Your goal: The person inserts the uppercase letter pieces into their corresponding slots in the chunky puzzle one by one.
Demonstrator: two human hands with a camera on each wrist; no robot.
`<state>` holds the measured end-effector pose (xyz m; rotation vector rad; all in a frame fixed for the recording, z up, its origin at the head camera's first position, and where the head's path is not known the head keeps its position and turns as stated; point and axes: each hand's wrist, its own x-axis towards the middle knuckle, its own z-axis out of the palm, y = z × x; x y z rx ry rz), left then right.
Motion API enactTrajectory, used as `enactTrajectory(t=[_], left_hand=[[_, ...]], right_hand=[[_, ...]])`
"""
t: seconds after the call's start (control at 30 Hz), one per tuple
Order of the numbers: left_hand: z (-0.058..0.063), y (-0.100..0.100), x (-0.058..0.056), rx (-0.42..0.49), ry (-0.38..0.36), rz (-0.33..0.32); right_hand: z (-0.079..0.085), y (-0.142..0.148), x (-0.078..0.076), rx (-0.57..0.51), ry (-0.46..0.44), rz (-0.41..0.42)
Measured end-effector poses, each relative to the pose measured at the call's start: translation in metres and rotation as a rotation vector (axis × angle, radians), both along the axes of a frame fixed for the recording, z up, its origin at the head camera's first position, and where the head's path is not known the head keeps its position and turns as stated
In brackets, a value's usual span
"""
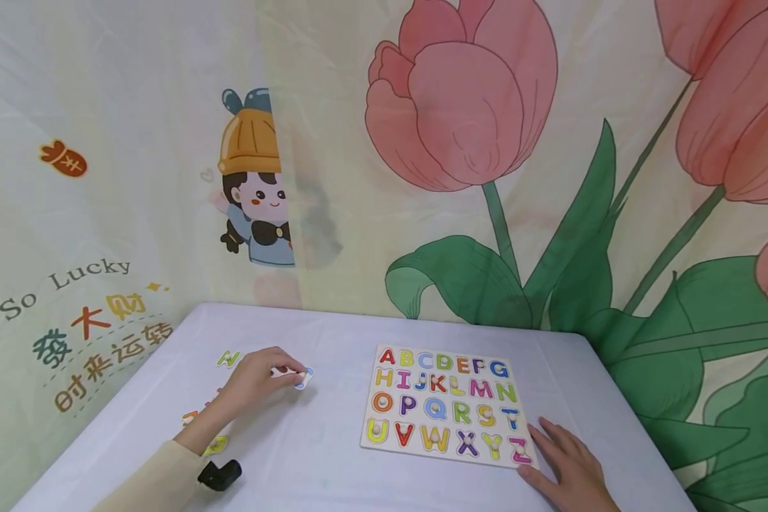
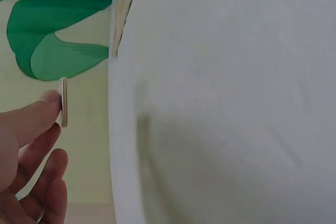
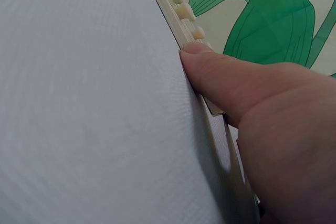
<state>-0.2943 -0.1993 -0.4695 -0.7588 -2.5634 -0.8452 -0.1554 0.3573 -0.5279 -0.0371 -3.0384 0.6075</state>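
My left hand (image 1: 262, 377) is raised over the left half of the table. Between thumb and fingers it pinches a small wooden letter piece (image 1: 304, 378) with some blue on its face; which letter it is, I cannot tell. In the left wrist view the piece (image 2: 64, 102) appears edge-on. An alphabet puzzle board (image 1: 448, 461) with coloured, knobbed letters lies to the right. My right hand (image 1: 569, 462) rests at the board's near right corner, fingers extended along its right side. Its thumb (image 3: 215, 72) touches the board's near edge in the right wrist view.
Several loose letter pieces lie on the left of the table, partly behind the left arm, among them a green one (image 1: 227, 358) and a yellow-green one (image 1: 215, 446). A small black object (image 1: 220, 475) shows beside the left sleeve. Behind the table hangs a printed curtain (image 1: 333, 142).
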Motion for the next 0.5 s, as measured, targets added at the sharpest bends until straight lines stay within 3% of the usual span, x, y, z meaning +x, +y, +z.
enactTrajectory(t=[0.27, 0.5], left_hand=[[0.004, 0.076, -0.026, 0.017, -0.103, 0.053], [0.0, 0.132, -0.044, 0.058, -0.209, 0.041]], right_hand=[[-0.001, 0.001, -0.001, 0.017, -0.004, 0.0], [-0.002, 0.001, -0.001, 0.025, 0.018, -0.004]])
